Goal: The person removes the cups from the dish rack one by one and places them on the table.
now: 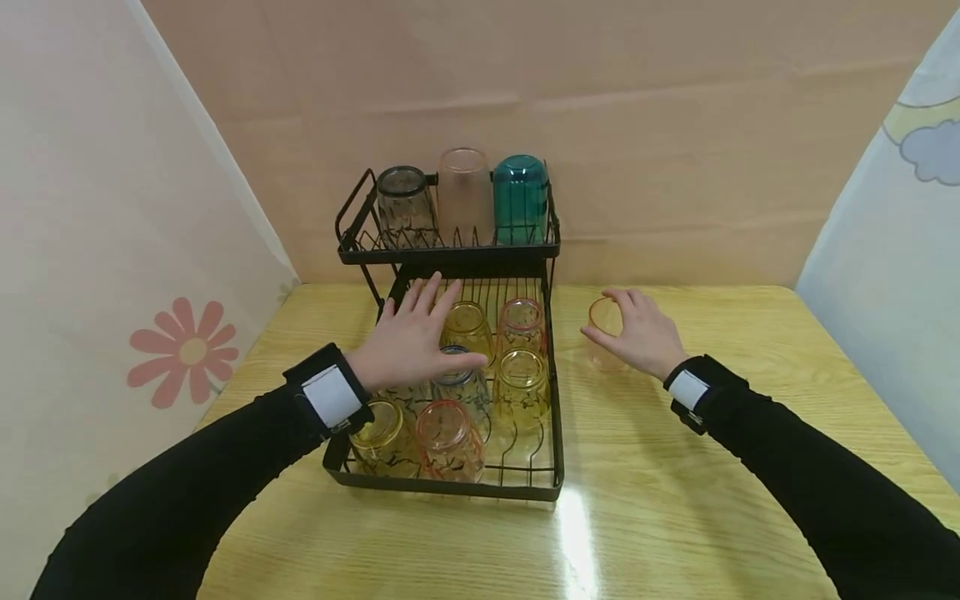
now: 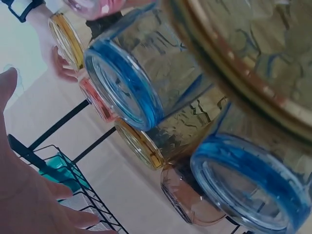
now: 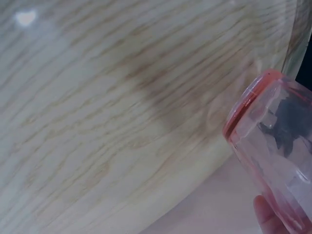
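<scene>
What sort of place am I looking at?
Probably a staged tabletop set rather than a working kitchen: a wood-grain table, a plain tan backdrop and a black rack holding glasses.

A hand could pass over the tabletop (image 1: 750,325) before the rack (image 1: 450,487) or above the exposed wires (image 1: 531,471) at its front right corner, but lower-tier glasses (image 1: 522,387), the raised upper tier (image 1: 465,253) (three upturned glasses (image 1: 465,196) there), the left hand (image 1: 408,346) and, beside the rack, the right hand (image 1: 641,333) with its pink-rimmed glass (image 1: 606,357) stand in the way.
</scene>
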A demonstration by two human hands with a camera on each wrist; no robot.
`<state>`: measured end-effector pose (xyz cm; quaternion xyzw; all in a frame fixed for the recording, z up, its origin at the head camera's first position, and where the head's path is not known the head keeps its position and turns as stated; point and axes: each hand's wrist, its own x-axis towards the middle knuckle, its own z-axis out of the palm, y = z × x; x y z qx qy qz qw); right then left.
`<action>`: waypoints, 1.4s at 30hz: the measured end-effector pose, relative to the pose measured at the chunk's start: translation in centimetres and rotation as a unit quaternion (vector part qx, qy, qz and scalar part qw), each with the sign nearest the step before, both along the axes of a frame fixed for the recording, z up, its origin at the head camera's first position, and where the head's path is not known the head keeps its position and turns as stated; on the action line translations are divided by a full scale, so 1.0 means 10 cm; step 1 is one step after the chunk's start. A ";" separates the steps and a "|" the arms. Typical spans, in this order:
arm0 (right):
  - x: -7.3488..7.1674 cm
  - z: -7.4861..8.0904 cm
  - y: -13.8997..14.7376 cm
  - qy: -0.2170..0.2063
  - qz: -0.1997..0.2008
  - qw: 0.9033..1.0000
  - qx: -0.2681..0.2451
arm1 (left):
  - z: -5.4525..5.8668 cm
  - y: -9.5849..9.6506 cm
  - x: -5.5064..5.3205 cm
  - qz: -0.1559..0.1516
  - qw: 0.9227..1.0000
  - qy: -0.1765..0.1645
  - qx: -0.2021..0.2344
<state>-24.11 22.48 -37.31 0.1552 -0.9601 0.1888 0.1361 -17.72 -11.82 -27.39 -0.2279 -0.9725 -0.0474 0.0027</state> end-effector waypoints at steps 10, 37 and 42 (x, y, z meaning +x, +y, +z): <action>-0.08 -0.13 -0.03 0.003 -0.014 1.000 0.002 | -0.01 0.11 -0.16 0.018 1.000 -0.024 0.001; 0.46 0.59 0.51 -0.010 0.025 0.998 0.052 | -0.02 0.54 -0.10 -0.046 0.998 0.002 -0.052; 0.60 0.72 0.65 -0.011 0.020 0.998 0.053 | -0.05 0.63 -0.04 -0.084 0.994 0.022 -0.069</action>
